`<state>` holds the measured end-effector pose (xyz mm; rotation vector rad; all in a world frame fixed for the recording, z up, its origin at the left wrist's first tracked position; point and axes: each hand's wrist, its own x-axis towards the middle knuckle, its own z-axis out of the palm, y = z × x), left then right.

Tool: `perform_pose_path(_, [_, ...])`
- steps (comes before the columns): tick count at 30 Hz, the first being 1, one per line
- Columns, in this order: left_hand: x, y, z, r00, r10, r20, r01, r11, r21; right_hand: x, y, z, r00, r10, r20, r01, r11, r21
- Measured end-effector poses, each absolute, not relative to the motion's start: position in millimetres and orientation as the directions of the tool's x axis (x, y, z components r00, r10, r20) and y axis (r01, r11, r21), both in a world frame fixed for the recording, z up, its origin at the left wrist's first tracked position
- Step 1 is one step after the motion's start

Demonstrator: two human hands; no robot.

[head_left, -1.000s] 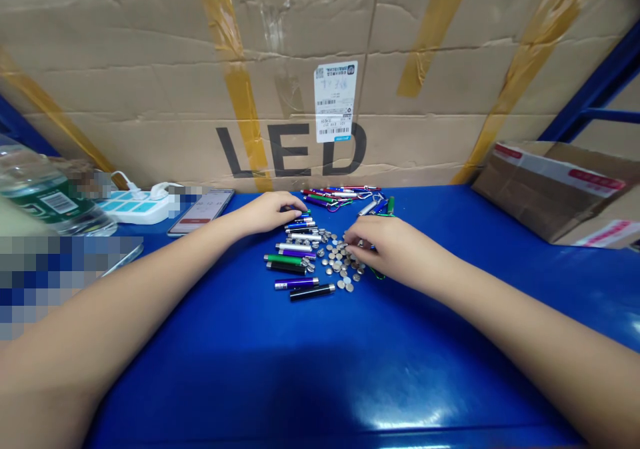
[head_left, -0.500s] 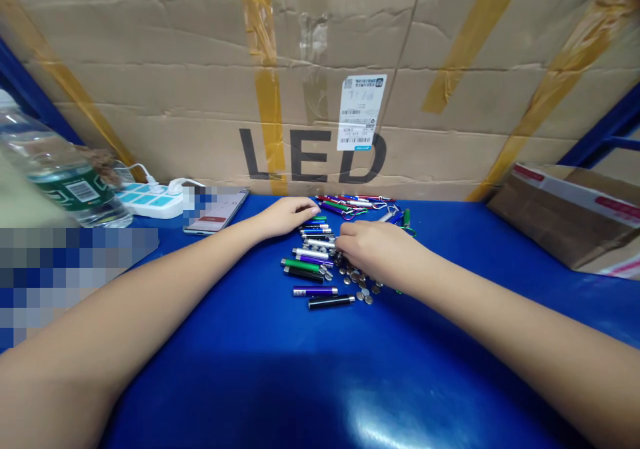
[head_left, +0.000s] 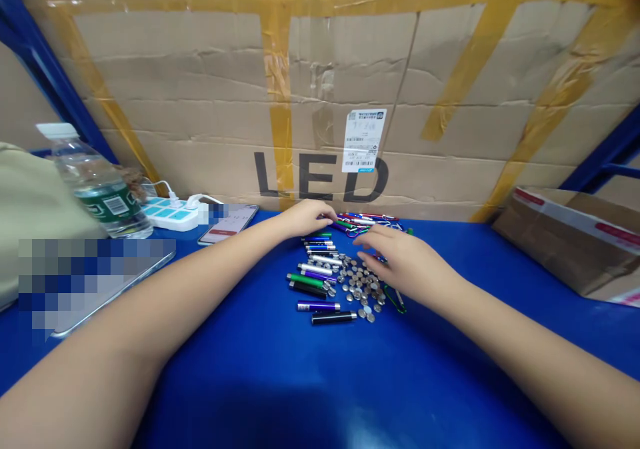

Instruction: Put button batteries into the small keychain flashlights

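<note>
My left hand [head_left: 309,218] is at the far end of a column of small coloured metal tubes with silver tips, its thumb and fingers drawn together. What they hold, if anything, is hidden. Nearest to me in that column lie a black tube [head_left: 334,318] and a purple tube [head_left: 319,306]. Beside the tubes, button cells [head_left: 356,281] are scattered in a loose pile. Above the pile's right side hovers my right hand [head_left: 395,252], thumb and fingers apart, with nothing visible between them. Behind both hands are tubes with carabiner clips [head_left: 367,221]. A green carabiner [head_left: 395,301] lies below my right hand.
A large taped cardboard box [head_left: 210,102] walls off the back of the blue table [head_left: 240,382]. At left are a water bottle [head_left: 107,199], a white power strip [head_left: 173,217] and a phone [head_left: 230,224]. An open carton [head_left: 565,242] sits at right.
My right hand has lifted off the button cells, moved right and spread its fingers, uncovering more of the pile. My left hand has shifted slightly towards the clipped tubes. The camera view has tilted up.
</note>
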<state>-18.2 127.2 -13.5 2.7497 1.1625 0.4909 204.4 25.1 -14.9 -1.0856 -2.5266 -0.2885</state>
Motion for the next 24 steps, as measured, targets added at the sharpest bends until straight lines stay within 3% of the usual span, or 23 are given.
perform_pose_path(5, [10.5,137.6,-12.9,0.714,0.677,0.179,0.675,-0.733,0.083,216.1,32.9,-14.0,-0.581,0.672,0.459,0.741,0.670,-0.044])
perform_pose_path(10, [18.1,137.2,-23.3,0.685,0.691,0.231,0.706,-0.708,0.022,223.0,35.8,-11.1,-0.546,0.672,0.500,0.762,0.647,-0.039])
perform_pose_path(16, [10.2,133.5,-22.7,0.604,0.690,0.398,0.705,-0.696,0.137,230.1,45.4,-16.3,-0.543,0.661,0.518,0.792,0.608,0.056])
perform_pose_path(20, [-3.8,139.7,-21.0,0.505,0.707,0.496,0.716,-0.663,0.216,234.2,50.4,-19.3,-0.495,0.673,0.549,0.817,0.576,0.029])
perform_pose_path(24, [-18.6,144.0,-28.4,0.479,0.726,0.493,0.713,-0.649,0.265,237.3,54.7,-23.0,-0.448,0.702,0.554,0.838,0.545,-0.013])
